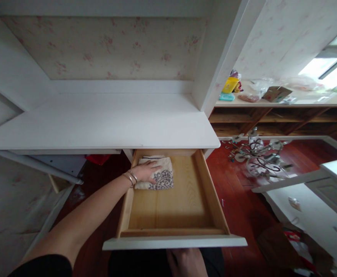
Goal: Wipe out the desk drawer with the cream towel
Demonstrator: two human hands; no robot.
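Cloth (164, 177) under left hand (145, 172), beside drawer's left edge (125, 211) — open room rightward

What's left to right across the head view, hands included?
Left hand on folded cloth → right hand → yellow container → cardboard box → window.

Left hand (145, 172) on a folded cloth (165, 179)

The cloth lies at the back left of an open wooden drawer (172, 211), under the hand's spread fingers (154, 169). The right hand (188, 262) is below the drawer's white front (174, 242), partly hidden. Behind the drawer runs a white surface (122, 123); to the right, a chandelier (271, 158) lies on the red floor (234, 188).
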